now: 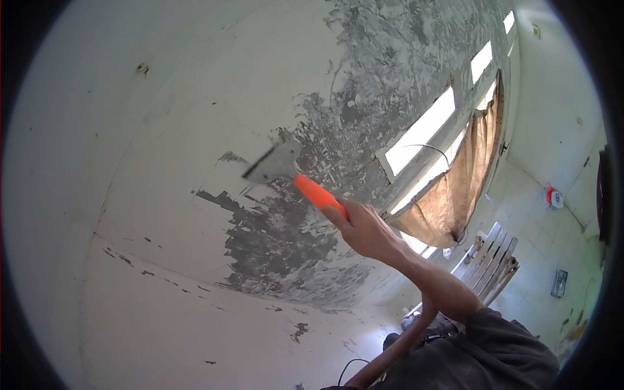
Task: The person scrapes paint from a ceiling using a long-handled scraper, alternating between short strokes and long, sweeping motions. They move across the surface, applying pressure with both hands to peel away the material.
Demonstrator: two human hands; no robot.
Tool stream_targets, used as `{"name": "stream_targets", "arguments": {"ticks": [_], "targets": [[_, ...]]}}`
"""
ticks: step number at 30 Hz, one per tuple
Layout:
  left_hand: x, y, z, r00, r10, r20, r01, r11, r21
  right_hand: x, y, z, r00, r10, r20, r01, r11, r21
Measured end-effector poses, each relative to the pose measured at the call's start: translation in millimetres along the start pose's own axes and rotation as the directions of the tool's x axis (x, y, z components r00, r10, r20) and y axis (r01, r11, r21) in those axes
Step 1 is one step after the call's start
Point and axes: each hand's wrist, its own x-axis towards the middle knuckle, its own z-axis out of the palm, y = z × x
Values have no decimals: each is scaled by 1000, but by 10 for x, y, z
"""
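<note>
My right hand [364, 229] is closed around the orange handle of a wide scraper [318, 193], its arm stretched up from the lower right. The scraper's broad blade, slightly blurred, lies over the pale wall [175, 149] where the coating meets a rough grey patch [273, 244]. More grey, streaked surface [390, 58] spreads above and to the right of the blade. My left forearm [396, 351] rises from the bottom edge and passes behind my right arm. The left hand itself is hidden there.
Bright window openings [421, 133] lie to the right, with a brown cloth [448, 195] hanging across them. A slatted wooden bench [491, 260] stands below. A crease [195, 283] with chipped spots crosses the lower wall. A small red and white object [554, 197] is at far right.
</note>
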Motion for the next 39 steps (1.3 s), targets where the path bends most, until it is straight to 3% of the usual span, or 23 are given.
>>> {"name": "stream_targets", "arguments": {"ticks": [6, 12, 14, 23, 31, 36, 39], "targets": [[22, -45, 48, 1000, -23, -3, 23, 1000, -4, -25, -27, -63, 995, 94, 31, -91, 993, -69], [30, -22, 100, 999, -37, -6, 37, 999, -24, 19, -7, -49, 998, 55, 30, -52, 994, -97], [5, -39, 88, 999, -47, -13, 47, 999, -27, 123, -111, 9, 998, -56, -26, 55, 998, -15], [4, -27, 154, 998, -61, -30, 60, 997, -46, -8, 46, 7, 998, 49, 37, -47, 998, -42], [-20, 10, 175, 996, -87, -26, 84, 992, -96, -30, 89, -3, 1000, 13, 28, -12, 999, -44], [-8, 86, 183, 986, -165, -5, 161, 970, -181, -36, 116, -18, 999, 31, 44, -29, 998, -57], [10, 223, 211, 965, -254, 64, 261, 923, -281, -16, 196, -136, 992, 2, 129, -6, 1000, 24]]}}
